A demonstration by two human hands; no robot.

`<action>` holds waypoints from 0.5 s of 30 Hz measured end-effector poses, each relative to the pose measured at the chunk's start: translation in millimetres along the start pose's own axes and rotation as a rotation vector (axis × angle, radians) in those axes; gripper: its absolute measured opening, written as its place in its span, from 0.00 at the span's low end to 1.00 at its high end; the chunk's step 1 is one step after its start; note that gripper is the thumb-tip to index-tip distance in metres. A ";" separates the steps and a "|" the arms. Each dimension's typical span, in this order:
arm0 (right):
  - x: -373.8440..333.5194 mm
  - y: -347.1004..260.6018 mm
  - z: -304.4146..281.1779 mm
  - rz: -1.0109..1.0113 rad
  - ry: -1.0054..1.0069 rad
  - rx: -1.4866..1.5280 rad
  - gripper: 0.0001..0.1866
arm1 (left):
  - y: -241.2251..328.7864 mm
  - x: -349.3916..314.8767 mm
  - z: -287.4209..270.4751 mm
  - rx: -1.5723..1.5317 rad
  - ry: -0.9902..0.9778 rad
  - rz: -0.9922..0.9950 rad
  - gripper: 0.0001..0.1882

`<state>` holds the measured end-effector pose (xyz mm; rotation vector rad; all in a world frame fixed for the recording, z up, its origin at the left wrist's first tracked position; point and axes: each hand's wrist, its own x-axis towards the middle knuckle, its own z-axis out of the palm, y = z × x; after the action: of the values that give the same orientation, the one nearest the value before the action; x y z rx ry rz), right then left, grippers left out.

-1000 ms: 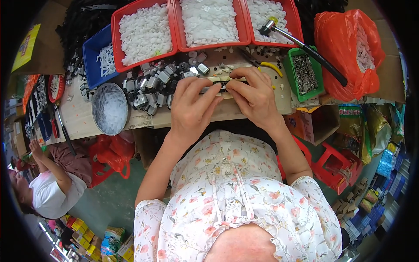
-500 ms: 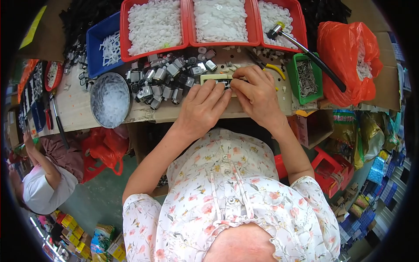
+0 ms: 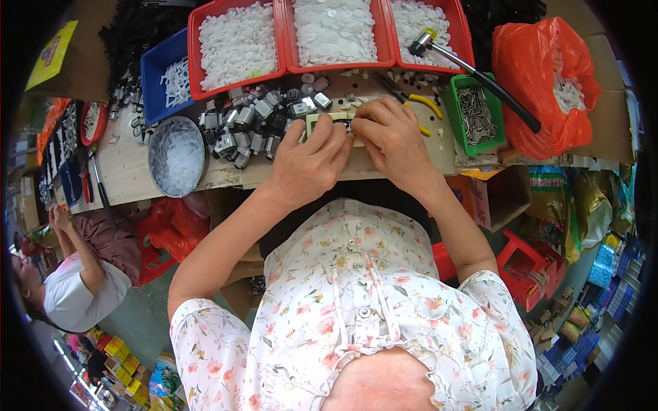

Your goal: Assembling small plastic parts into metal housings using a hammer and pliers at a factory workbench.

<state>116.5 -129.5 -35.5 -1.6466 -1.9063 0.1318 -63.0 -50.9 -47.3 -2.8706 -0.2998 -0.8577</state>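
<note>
On the workbench (image 3: 226,179) in front of me lies a cream-coloured rectangular holder (image 3: 314,120) with a small dark part in its middle, mostly covered by my fingers. My left hand (image 3: 306,163) grips the holder's near left side with bent fingers. At its right end my right hand (image 3: 396,142) has thumb and fingertips pinched together, and whatever they hold is hidden. Both hands' fingertips nearly meet over the holder. Just left of it lies a heap of small silver and black motors (image 3: 262,108). Small white plastic bits (image 3: 351,103) are scattered behind the holder.
Red bins (image 3: 281,41) of white plastic parts stand behind, a hammer (image 3: 495,88) across the right one. Further right are pliers (image 3: 426,103), a green tray (image 3: 502,133) of metal pins and a red bag (image 3: 524,103). A metal bowl (image 3: 155,159) and blue bin (image 3: 149,82) stand left. A co-worker (image 3: 82,288) sits left.
My left hand has shifted a little left, its fingers lifting and bending more. The right hand remains pinched at the holder. The whole view has shifted slightly. The co-worker's hands have moved.
</note>
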 end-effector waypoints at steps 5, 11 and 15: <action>-1.5 0.0 -5.6 -0.001 0.003 -0.034 0.09 | -3.2 2.6 -0.7 -0.066 -0.038 -0.009 0.13; -20.1 29.3 -62.3 0.242 0.238 -0.049 0.11 | -11.2 10.5 -13.5 -0.413 -0.006 -0.163 0.15; -49.9 69.4 -90.6 0.545 0.177 -0.242 0.08 | -21.7 42.9 -15.6 -0.518 0.027 -0.200 0.12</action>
<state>223.9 -188.1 -12.2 -2.2303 -1.3457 -0.0293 -40.9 -26.2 -9.1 -3.3393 -0.4219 -1.1562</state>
